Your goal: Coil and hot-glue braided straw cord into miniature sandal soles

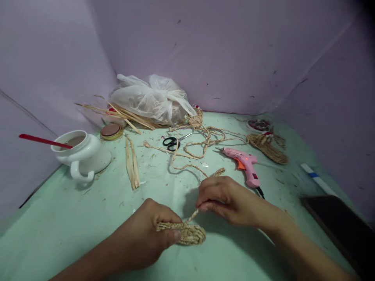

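Note:
My left hand is closed around a flat oval coil of braided straw, thumb on its near face. From the coil's upper edge a straw cord runs up to my right hand, which pinches it between thumb and fingers. Beyond the right hand the cord goes on in loose loops across the table. A pink glue gun with an orange trigger lies just past my right hand, its nozzle pointing left. Black-handled scissors rest among the loops.
A white mug with a red stick stands at left. Behind are a tied plastic bag, straw strips and a round tin. A woven straw piece, a small bowl and a dark flat object are at right.

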A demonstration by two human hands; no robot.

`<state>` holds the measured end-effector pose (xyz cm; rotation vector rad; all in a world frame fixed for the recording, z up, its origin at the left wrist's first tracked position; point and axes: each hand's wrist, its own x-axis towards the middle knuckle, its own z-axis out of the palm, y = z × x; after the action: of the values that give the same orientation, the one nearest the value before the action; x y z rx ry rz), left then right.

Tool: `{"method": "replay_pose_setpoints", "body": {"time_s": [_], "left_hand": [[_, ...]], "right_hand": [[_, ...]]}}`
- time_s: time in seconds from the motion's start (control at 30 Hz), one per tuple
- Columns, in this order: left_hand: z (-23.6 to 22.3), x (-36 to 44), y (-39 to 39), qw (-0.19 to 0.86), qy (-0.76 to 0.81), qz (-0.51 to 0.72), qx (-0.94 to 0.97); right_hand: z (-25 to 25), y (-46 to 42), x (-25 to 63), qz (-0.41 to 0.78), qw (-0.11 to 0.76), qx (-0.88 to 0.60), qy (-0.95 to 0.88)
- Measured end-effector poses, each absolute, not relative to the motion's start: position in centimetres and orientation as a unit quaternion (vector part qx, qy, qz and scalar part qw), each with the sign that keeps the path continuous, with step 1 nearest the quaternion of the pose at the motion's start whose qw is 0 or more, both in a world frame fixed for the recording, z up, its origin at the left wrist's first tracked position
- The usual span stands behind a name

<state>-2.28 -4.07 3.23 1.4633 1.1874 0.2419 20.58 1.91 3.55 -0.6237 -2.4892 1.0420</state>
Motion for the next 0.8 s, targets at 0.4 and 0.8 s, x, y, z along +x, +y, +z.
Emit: {"method": "replay_pose_setpoints", "body": {"time_s": [0.4,0.8], "left_hand": [[2.4,-2.1,-3.6,0.594,0.515,0.132,0.604],[2.1,-1.6,-3.9,0.588,0.532,0.181,0.582]], "right_hand": [[1.5,-1.2,20.6,0.188,0.300,-0.272,-0.895],[2.4,-1.3,20.8,0.221,0.247,-0.287,-0.899]]}}
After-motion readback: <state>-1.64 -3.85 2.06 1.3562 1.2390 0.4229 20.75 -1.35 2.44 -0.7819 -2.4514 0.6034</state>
